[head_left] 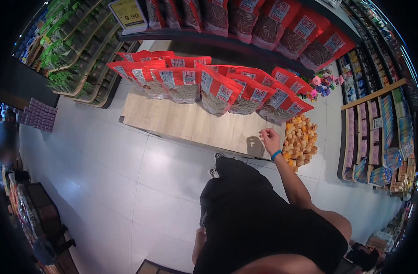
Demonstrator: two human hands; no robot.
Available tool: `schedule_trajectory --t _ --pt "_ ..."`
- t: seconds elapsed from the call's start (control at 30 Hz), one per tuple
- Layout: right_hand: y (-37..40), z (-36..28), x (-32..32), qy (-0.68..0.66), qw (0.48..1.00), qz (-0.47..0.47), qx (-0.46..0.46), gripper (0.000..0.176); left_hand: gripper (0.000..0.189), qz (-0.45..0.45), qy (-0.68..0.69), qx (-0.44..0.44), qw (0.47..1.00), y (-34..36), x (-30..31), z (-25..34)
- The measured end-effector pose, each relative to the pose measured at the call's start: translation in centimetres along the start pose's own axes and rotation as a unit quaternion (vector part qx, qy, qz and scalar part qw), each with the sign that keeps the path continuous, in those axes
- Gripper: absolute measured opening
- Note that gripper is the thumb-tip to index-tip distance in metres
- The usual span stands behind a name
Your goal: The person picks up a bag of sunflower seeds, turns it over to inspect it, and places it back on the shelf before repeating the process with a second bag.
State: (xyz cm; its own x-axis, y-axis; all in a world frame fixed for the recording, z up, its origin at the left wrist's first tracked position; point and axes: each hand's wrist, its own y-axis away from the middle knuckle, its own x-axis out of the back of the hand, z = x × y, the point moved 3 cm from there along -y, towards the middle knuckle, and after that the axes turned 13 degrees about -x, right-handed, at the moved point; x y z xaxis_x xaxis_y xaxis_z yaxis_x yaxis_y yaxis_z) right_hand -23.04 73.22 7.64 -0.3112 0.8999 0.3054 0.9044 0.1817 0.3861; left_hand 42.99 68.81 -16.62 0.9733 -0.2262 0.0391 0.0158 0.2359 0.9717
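Note:
My right hand [269, 139], with a blue band on its wrist, hovers over the right end of a wood-topped display table [172, 119]. Its fingers are loosely bent and apart, and nothing shows in them. Nearest to it stands a red-topped bag [284, 104] with a clear lower part, at the right of rows of similar bags [179, 84] on the table. My left hand [200, 236] hangs low beside my dark clothing, partly hidden; its fingers cannot be made out.
Above the table, a dark shelf [190, 35] holds more red bags and a yellow price sign [128, 15] reading 9.90. Orange-and-tan pieces [300, 141] are heaped at the table's right, below flowers [325, 84]. Stocked shelving [371, 137] stands farther right; a purple stack [38, 114] is left.

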Motion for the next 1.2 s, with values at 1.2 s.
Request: schedule_trajectory --t 1.2 --pt "10.0 -31.1 11.6 0.136 0.881 -0.113 0.439 0.008 0.027 -0.331 -0.363 -0.65 0.58 32.3 -39.7 45.2"
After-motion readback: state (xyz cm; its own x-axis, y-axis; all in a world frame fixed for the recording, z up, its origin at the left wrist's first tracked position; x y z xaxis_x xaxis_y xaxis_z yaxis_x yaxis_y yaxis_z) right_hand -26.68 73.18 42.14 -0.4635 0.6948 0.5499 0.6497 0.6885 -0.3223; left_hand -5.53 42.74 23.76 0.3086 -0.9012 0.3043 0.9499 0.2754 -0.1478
